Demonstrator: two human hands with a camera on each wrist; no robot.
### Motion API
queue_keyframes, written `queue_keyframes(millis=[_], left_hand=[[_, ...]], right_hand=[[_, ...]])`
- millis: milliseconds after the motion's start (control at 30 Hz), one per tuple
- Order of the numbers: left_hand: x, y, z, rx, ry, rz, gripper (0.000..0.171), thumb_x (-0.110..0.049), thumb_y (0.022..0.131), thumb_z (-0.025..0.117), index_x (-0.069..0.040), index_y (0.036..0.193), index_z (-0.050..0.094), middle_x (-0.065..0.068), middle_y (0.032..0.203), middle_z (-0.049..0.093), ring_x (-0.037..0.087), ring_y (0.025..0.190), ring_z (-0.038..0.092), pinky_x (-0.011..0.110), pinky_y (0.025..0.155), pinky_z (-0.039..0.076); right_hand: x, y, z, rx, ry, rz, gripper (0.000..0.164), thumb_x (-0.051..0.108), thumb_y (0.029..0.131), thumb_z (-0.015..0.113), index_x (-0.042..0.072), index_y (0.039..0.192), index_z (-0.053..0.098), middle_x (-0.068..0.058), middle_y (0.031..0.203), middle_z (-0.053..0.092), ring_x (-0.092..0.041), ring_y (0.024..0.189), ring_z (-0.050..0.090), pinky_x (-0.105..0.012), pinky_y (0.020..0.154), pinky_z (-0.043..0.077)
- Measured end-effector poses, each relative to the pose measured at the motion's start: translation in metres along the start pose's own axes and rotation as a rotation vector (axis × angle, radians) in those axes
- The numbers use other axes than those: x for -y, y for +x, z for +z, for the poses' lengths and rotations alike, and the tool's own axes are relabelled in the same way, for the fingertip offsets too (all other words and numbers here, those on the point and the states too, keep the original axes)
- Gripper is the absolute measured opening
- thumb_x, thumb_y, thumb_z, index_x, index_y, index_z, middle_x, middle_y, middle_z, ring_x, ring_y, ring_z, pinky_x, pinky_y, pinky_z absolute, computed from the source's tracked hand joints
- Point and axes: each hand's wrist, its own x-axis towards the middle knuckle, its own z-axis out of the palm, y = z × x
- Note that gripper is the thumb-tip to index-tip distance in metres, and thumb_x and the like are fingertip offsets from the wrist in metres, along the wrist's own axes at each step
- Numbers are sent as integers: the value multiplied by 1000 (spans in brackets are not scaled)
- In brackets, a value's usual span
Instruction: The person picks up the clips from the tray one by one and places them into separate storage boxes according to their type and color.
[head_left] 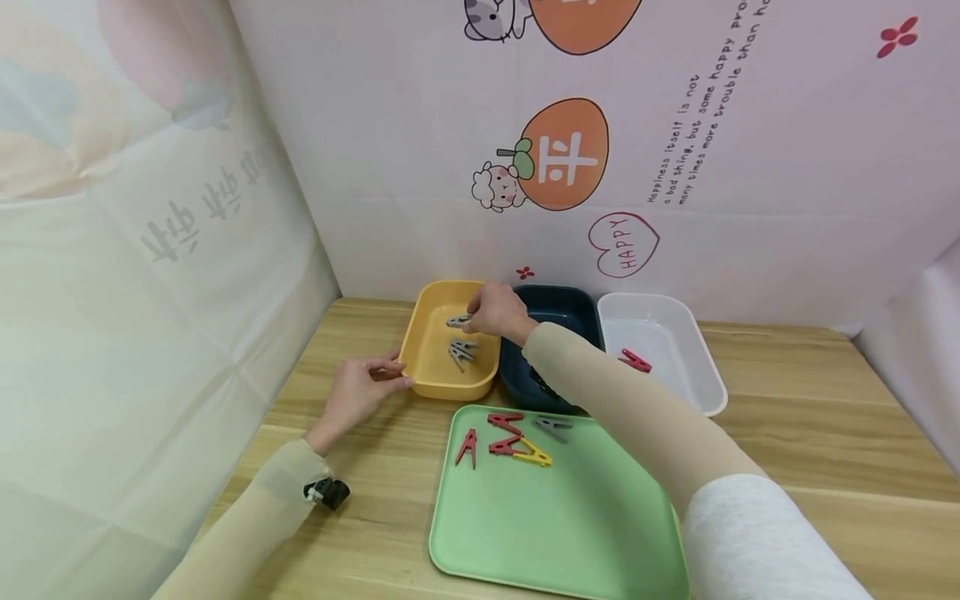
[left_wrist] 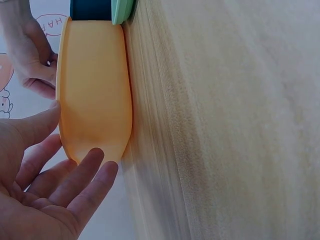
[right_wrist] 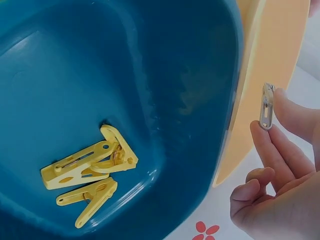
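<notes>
Over the yellow bin (head_left: 420, 350), my right hand (head_left: 498, 312) pinches a grey clothespin (head_left: 457, 321) between thumb and fingertips. Other grey clothespins (head_left: 462, 353) lie on the bin's floor below it. My left hand (head_left: 360, 396) rests against the bin's left side near the front corner, its fingers loosely extended and touching the wall. In the right wrist view, the held clothespin (right_wrist: 267, 106) shows end-on, and yellow clothespins (right_wrist: 85, 165) lie in the dark blue bin (right_wrist: 190, 100). My right forearm hides part of that bin in the head view.
A green tray (head_left: 555, 517) in front carries red clothespins (head_left: 467, 447), a yellow one (head_left: 533, 452) and a grey one (head_left: 553, 427). The white bin (head_left: 675, 333) at right holds a red clothespin (head_left: 636, 361). Printed cloth walls stand behind and at left of the wooden table (head_left: 367, 533).
</notes>
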Motion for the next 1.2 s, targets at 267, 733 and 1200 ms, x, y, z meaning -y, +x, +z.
queue_keyframes(millis=[267,733,1200], left_hand=[[-3,1,0,5,-12,-20,27,-8,85,91,5,105,80,18,133,68,31,106,75,31,81,62],[-3,0,0,5,-5,-23,26,-10,86,90,5,105,80,18,135,67,31,104,75,31,79,62],[-3,-1,1,-1,-12,-10,27,-9,85,90,6,105,80,19,133,68,32,102,76,31,79,62]], right_hand=[[0,0,3,22,-19,-17,37,20,88,89,5,120,78,-8,114,72,-26,100,62,-37,90,58],[-7,-59,-18,35,16,-203,7,13,94,82,8,100,83,-3,96,75,-22,87,64,-31,76,59],[-46,-158,-28,21,25,-350,3,15,95,82,16,98,83,11,88,73,-14,78,58,-31,65,52]])
